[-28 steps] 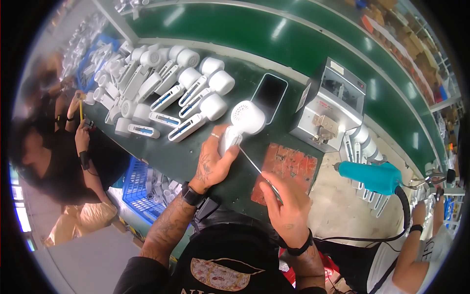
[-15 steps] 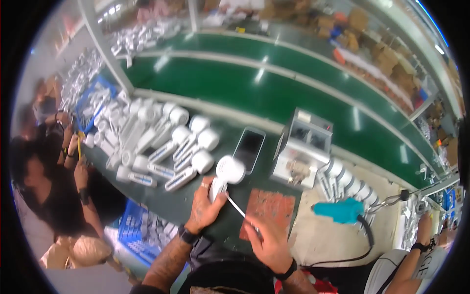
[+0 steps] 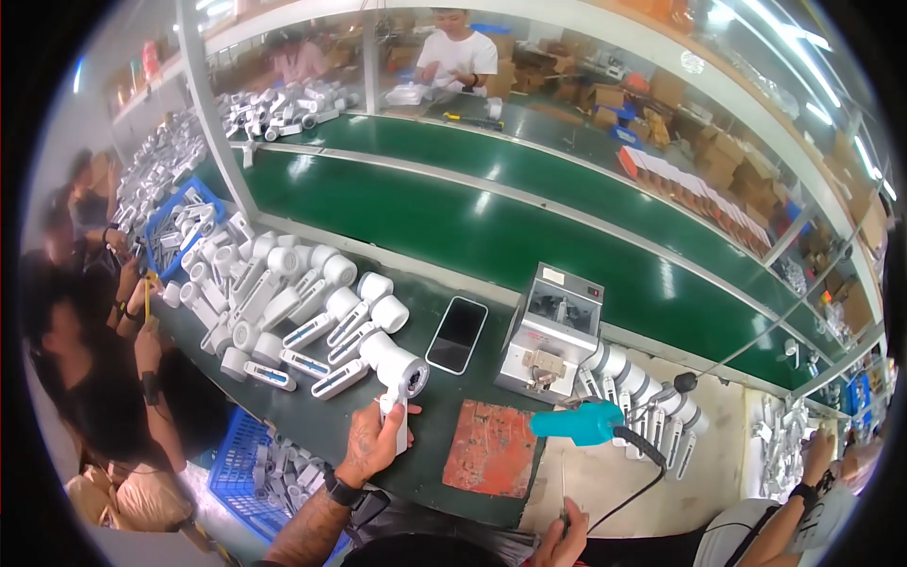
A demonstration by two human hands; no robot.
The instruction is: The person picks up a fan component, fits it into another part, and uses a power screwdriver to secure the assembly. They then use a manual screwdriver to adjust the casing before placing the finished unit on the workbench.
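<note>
Closed around the handle of a white handheld device with a cylindrical head, my left hand is over the near part of the dark green table. The open round end of that head, dark inside, faces right. Close to the lower edge, my right hand has its fingers closed on a thin pale rod that points upward. A worn red mat lies between the two hands. Many similar white devices are piled left of and beyond my left hand, some with blue strips on their handles.
A phone lies beyond the mat, beside a grey bench machine. A teal power tool with a black cord hangs at the right. More devices are lined up behind it. A blue crate stands below left. Co-workers sit on both sides.
My right hand has drawn away from the device toward the lower right, taking the thin rod along. The device's head has turned to show its open end. The view has tilted up.
</note>
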